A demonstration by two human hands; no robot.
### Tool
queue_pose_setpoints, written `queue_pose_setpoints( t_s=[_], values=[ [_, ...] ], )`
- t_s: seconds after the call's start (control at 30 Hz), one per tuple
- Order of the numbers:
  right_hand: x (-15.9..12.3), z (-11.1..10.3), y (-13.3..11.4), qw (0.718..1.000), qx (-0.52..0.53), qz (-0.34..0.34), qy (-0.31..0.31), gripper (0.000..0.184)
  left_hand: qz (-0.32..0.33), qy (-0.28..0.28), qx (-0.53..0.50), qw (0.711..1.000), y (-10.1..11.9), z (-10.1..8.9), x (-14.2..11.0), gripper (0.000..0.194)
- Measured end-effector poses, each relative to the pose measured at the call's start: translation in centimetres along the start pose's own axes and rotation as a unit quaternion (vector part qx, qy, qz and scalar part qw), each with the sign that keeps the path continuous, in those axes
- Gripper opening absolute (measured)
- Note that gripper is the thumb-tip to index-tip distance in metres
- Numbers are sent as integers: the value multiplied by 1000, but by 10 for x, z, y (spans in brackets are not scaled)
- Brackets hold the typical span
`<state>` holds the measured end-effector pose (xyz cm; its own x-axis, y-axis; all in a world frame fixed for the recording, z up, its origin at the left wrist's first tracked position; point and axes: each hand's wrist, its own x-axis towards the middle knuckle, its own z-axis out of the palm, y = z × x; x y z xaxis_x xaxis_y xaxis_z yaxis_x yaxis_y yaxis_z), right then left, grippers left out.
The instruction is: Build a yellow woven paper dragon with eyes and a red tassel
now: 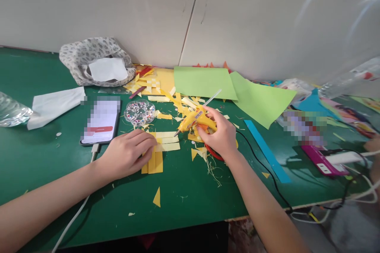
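In the head view, my right hand (222, 132) is wrapped round a yellow hot glue gun (190, 121), with a clear glue stick (214, 97) poking out of its back end. Its dark nozzle points down and left, close to the pale ends of some crossed paper strips (168, 141). My left hand (130, 152), fingers together and curled, presses on the left side of these pale and deeper yellow strips. The palm and fingertips hide part of them. Red scissor handles (214, 152) show partly under my right hand.
A charging phone (102, 116) and a clear case of small beads (139, 112) lie left. Green paper sheets (204, 81), a fabric pouch (97, 53) and yellow scraps are behind. A blue strip (267, 152), black cord and magenta power strip (323, 162) lie right.
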<state>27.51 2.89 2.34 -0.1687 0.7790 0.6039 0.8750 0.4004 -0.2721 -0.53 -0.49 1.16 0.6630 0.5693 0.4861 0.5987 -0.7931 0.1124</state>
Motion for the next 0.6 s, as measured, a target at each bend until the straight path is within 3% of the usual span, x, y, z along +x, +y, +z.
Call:
queue_pose_setpoints(
  t_s=[0.37, 0.6],
  values=[
    [0, -2, -2, 999, 28, 19, 21, 51, 44, -4, -35, 998, 1, -2, -3, 28],
    [0, -1, -2, 999, 24, 16, 23, 51, -1, -52, -46, 998, 6, 0, -2, 40]
  ],
)
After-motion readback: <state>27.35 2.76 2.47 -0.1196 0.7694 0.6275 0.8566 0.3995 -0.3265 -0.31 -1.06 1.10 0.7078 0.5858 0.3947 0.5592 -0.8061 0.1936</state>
